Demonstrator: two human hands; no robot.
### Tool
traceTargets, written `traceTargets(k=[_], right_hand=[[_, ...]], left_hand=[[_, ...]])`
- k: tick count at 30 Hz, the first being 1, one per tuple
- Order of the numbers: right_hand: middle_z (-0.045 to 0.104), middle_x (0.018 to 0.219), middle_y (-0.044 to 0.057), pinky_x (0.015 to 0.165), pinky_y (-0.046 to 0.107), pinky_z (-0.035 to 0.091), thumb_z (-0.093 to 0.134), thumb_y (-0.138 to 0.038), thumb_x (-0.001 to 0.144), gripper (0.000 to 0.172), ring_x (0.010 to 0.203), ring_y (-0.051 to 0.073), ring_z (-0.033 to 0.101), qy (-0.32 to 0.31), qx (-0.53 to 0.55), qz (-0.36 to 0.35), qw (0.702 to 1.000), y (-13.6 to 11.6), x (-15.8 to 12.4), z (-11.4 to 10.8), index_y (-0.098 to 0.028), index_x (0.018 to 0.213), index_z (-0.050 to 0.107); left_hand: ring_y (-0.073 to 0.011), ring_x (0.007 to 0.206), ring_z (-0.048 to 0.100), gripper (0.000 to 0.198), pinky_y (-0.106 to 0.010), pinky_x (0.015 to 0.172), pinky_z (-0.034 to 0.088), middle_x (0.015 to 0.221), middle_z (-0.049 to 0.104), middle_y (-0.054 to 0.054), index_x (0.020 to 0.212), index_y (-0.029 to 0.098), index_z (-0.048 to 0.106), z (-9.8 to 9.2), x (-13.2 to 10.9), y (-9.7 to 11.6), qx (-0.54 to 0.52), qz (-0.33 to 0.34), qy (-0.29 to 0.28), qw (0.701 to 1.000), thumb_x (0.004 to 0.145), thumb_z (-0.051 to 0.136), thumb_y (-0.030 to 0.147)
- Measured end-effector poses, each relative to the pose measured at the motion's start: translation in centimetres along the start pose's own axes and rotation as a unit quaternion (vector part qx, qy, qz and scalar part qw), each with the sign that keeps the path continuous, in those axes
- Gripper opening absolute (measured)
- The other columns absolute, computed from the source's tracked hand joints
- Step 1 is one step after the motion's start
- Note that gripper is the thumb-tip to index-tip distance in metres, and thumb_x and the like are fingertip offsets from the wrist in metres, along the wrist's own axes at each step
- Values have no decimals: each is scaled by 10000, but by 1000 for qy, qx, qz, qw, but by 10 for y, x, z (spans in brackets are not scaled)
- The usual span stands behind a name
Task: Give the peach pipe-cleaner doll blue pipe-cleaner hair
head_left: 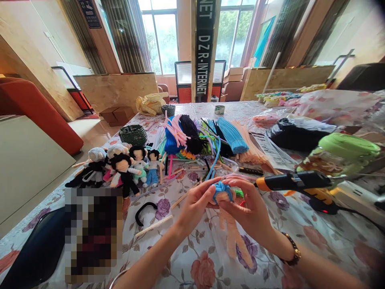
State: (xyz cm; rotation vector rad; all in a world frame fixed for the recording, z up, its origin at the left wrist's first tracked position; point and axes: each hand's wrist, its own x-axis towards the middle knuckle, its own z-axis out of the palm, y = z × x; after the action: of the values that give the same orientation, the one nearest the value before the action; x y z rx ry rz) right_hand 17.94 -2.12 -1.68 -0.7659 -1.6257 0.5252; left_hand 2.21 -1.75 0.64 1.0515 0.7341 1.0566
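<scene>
Both my hands hold a small doll (pixel 231 228) made of peach pipe cleaners, its legs hanging down over the flowered tablecloth (pixel 198 257). My left hand (pixel 195 206) pinches the doll's head from the left. My right hand (pixel 248 206) grips it from the right, fingers closed. A blue pipe cleaner (pixel 221 188) is wound round the doll's head, and its free end (pixel 215 158) arcs up toward the piles behind. My right wrist wears a beaded bracelet (pixel 291 249).
A glue gun (pixel 293 182) rests just right of my hands, its cord trailing right. Finished dolls (pixel 120 168) lie at the left. Bundles of coloured pipe cleaners (pixel 204 136), a woven basket (pixel 132 134), a green-lidded jar (pixel 343 154) and loose sticks (pixel 153 225) surround them.
</scene>
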Motion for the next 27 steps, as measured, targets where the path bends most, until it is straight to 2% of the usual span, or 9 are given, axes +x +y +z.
traceTargets(k=[11,15,22,27], right_hand=[[514,1154,52,906,366,503,694,-191,773,417,1143,218,484,-10,-62,21,998,-7,-1,-1,-310,1126,505],[511,1141,58,883,357,522,689,-191,776,404,1132,217,486,-15,-68,28,997,-6,-2,-2,-297,1118,504],[497,1139,77,753,312,584,678,-177,781,384,1121,219,496,-24,-54,47,997,-7,-2,-3,-282,1108,505],[510,1129,74,808,339,572,685,-186,776,387,1112,218,510,-23,-80,37,996,-6,-2,-3,-281,1108,510]], left_hand=[[-159,852,660,296,-240,695,557,1056,694,-43,1067,243,696,1,0,1,-1,0,6,1000,803,635,362],[-174,874,655,305,-243,685,559,1110,678,-56,1062,233,700,1,-1,2,8,3,8,1000,797,638,373],[-205,899,651,329,-261,685,558,1130,673,-70,1077,225,698,0,0,3,25,1,13,1000,786,653,371],[-193,880,648,322,-236,669,541,1065,694,-64,1082,229,697,-1,0,1,15,3,12,1000,785,660,349]])
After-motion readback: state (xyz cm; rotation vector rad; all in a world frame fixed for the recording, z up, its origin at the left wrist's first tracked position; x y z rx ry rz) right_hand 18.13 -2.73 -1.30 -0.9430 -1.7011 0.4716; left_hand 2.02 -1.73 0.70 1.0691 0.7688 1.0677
